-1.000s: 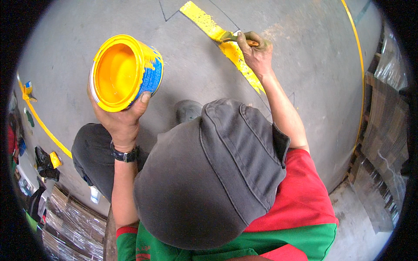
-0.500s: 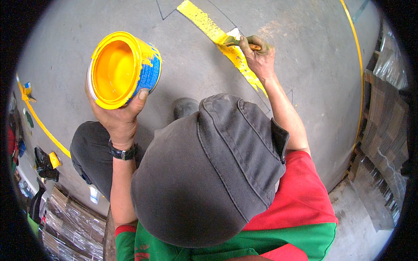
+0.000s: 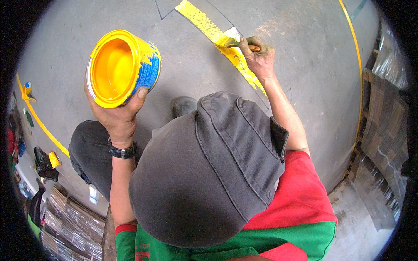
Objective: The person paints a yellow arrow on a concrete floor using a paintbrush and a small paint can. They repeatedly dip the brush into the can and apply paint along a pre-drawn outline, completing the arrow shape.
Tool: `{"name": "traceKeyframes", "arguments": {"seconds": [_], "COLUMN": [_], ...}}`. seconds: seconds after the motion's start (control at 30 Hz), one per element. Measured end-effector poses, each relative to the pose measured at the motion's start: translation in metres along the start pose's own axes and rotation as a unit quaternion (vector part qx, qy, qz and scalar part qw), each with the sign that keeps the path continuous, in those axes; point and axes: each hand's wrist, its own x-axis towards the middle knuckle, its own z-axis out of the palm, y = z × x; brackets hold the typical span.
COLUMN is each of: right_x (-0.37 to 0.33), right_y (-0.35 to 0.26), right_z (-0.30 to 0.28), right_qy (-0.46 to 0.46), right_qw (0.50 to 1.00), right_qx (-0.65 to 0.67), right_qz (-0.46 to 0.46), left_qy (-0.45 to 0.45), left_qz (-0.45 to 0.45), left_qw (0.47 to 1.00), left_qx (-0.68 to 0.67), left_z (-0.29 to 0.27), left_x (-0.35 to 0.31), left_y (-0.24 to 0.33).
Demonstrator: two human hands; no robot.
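My left hand (image 3: 116,114) grips a blue paint can (image 3: 149,71) from below, its thumb on the near side. The can is tilted so its open mouth shows yellow paint inside, and paint is smeared over its rim and down one side. In my right hand (image 3: 259,56) is a paintbrush (image 3: 254,48), its orange handle end sticking out past the fingers. The bristles rest on a yellow painted strip (image 3: 200,21) on the grey floor and are partly hidden. A small white patch (image 3: 232,33) lies beside the brush. The strip's near end is ragged.
Dark drawn lines (image 3: 162,18) mark the floor around the strip. A yellow floor line (image 3: 359,65) curves along the right, by stacked cardboard (image 3: 383,113). Another yellow line (image 3: 48,132) runs at left, near a small blue-and-yellow can (image 3: 28,89) and a black bag (image 3: 43,164).
The brush and my right hand have barely shifted along the strip. My left hand still holds the can, nearly in the same place and tilt.
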Motion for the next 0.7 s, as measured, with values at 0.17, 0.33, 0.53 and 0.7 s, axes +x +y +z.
{"name": "traceKeyframes", "arguments": {"seconds": [0.17, 0.33, 0.53, 0.7], "right_x": [-0.004, -0.007, 0.006, 0.033], "right_y": [0.011, 0.007, -0.005, -0.035], "right_z": [-0.005, -0.013, -0.05, -0.071], "right_qy": [0.007, 0.008, 0.061, 0.068], "right_qw": [1.0, 1.0, 0.997, 0.998], "right_qx": [0.005, -0.003, -0.049, 0.003], "right_qz": [0.0, 0.001, -0.003, 0.0], "left_qy": [0.001, -0.006, -0.002, -0.024], "left_qz": [0.008, 0.006, 0.007, 0.002], "left_qw": [1.0, 1.0, 1.0, 0.999], "left_qx": [-0.001, -0.021, -0.022, -0.032], "left_z": [0.009, 0.011, 0.01, 0.011], "left_x": [-0.002, -0.005, -0.006, 0.001], "left_y": [0.001, 0.001, 0.0, 0.004]}}
